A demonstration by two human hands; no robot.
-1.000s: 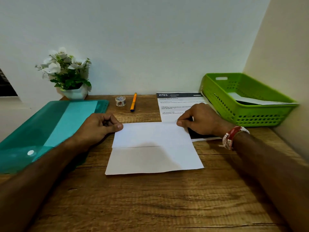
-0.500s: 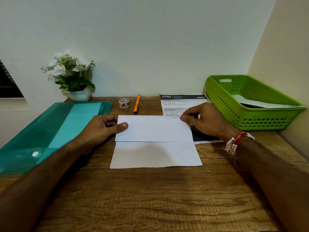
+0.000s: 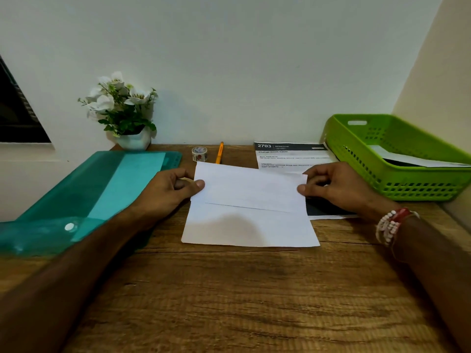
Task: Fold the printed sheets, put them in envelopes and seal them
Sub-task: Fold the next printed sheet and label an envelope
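On my screen, the fingers (image 3: 197,185) of the left hand (image 3: 165,192) were curled. They pinched the left edge of the thin white paper sheet (image 3: 249,225), with the thumb on top. The right hand (image 3: 339,187) pinched the right edge the same way. A red and white bead bracelet (image 3: 390,225) sat on that wrist.

The sheet was in the middle of the brown wooden bench (image 3: 242,301). Its far part was folded over toward me, and both hands held that folded flap (image 3: 251,189) a little up. The near part lay flat on the bench.

I judged the sheet to be very light and floppy. It would bend or crumple if squeezed hard, and it could slide on the smooth wood. The best place to hold it was at the two side edges, as the hands did, so the corners could line up. Then a flat press along the fold would make it sharp.

Behind the right hand lay a printed sheet with a black top band (image 3: 288,155). Right of that stood a bright green plastic basket (image 3: 407,184) with paper inside. At the back were an orange pen (image 3: 219,155), a small roll of tape (image 3: 199,153) and white flowers in a white pot (image 3: 132,141). A see-through teal plastic folder (image 3: 89,194) lay on the left.
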